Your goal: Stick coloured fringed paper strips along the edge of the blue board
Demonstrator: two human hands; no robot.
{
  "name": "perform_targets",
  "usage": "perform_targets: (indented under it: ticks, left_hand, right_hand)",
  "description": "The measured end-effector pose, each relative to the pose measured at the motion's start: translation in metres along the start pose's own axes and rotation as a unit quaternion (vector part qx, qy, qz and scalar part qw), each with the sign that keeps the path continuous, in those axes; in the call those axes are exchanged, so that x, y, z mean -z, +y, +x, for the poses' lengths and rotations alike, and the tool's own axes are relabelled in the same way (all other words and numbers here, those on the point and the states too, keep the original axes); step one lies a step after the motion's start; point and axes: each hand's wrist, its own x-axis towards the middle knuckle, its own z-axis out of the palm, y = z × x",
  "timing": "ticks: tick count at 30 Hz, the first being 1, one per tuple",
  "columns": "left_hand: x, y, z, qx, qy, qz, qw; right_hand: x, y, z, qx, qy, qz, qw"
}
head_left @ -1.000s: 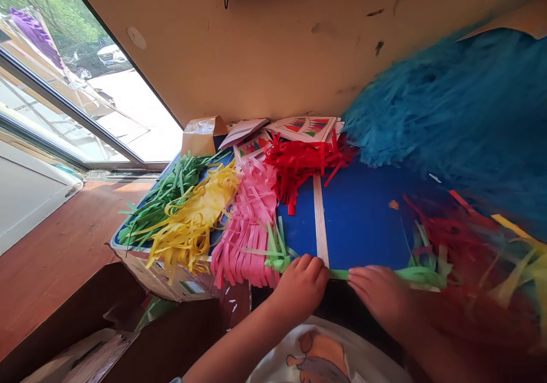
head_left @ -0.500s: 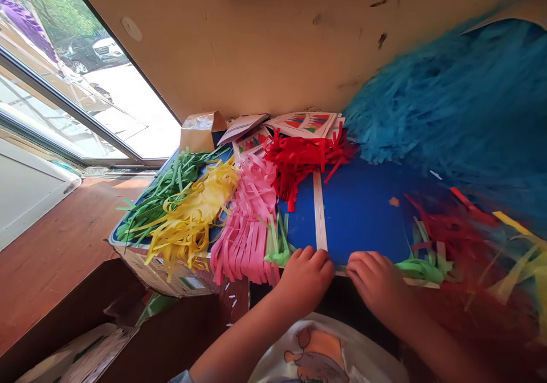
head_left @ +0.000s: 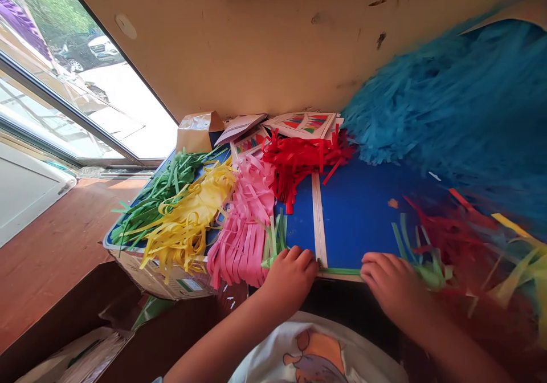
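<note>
Along the front edge of the blue tabletop [head_left: 350, 218], a narrow green strip [head_left: 339, 271] runs taut between my hands. My left hand [head_left: 293, 277] has its fingers curled closed over one stretch of it. Closed over another stretch is my right hand [head_left: 391, 286]. Light green fringe tails [head_left: 277, 236] stick out past my left hand, beside the pink fringe bundle [head_left: 241, 246]. More green fringe lies past my right hand, close to a blurred dark red fringe [head_left: 453, 229].
Green [head_left: 171, 192], yellow [head_left: 192, 218] and red fringe bundles [head_left: 294, 161] lie across the table. Behind them are printed cards [head_left: 305, 122] and a small box [head_left: 199, 129] against the wall. A large blue fringe heap [head_left: 461, 98] fills the right. An open carton [head_left: 77, 309] stands lower left.
My hands have moved apart, left hand leftward and right hand rightward. More of the green strip now shows between them along the table edge.
</note>
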Motion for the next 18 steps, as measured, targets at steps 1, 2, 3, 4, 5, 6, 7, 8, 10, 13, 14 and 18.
perform_targets:
  ticks: [1, 2, 3, 4, 5, 6, 7, 8, 10, 13, 14, 18]
  left_hand:
    - [0.000, -0.001, -0.002, 0.003, 0.004, -0.007, 1.000]
    - [-0.001, -0.002, -0.004, 0.007, 0.009, -0.013, 1.000]
    - [-0.002, -0.001, -0.005, 0.012, 0.013, -0.017, 1.000]
    - [-0.003, 0.000, -0.006, 0.020, 0.019, -0.018, 0.999]
    - [-0.004, 0.001, -0.006, 0.028, 0.024, -0.016, 0.999]
    - [-0.005, 0.003, -0.007, 0.037, 0.031, -0.013, 0.999]
    - [-0.006, 0.005, -0.007, 0.045, 0.041, -0.009, 0.998]
    - [-0.008, 0.006, -0.008, 0.051, 0.052, -0.006, 0.997]
    - [-0.011, 0.008, -0.009, 0.058, 0.075, -0.009, 0.995]
    - [-0.014, 0.007, -0.011, 0.060, 0.097, -0.029, 0.993]
    - [-0.014, 0.006, -0.012, 0.060, 0.101, -0.035, 0.992]
    - [-0.012, 0.004, -0.015, 0.061, 0.110, -0.063, 0.990]
  right_hand:
    - [0.000, 0.001, -0.001, -0.005, 0.002, -0.002, 1.000]
    - [0.000, 0.001, -0.001, -0.009, 0.003, -0.005, 1.000]
    - [0.001, 0.002, -0.002, -0.013, 0.004, -0.007, 1.000]
    - [0.001, 0.003, -0.002, -0.013, 0.006, -0.010, 1.000]
    - [0.001, 0.005, -0.002, -0.012, 0.004, -0.013, 1.000]
    - [0.001, 0.007, -0.003, -0.007, 0.002, -0.017, 1.000]
    - [0.001, 0.010, -0.004, -0.001, -0.003, -0.021, 1.000]
    - [0.001, 0.013, -0.004, 0.005, -0.007, -0.023, 1.000]
    - [0.001, 0.019, -0.006, 0.012, -0.016, -0.025, 0.999]
    - [0.001, 0.026, -0.008, 0.001, -0.023, -0.019, 1.000]
    - [0.001, 0.027, -0.008, -0.008, -0.026, -0.017, 0.999]
    - [0.004, 0.027, -0.005, -0.056, -0.045, -0.005, 0.997]
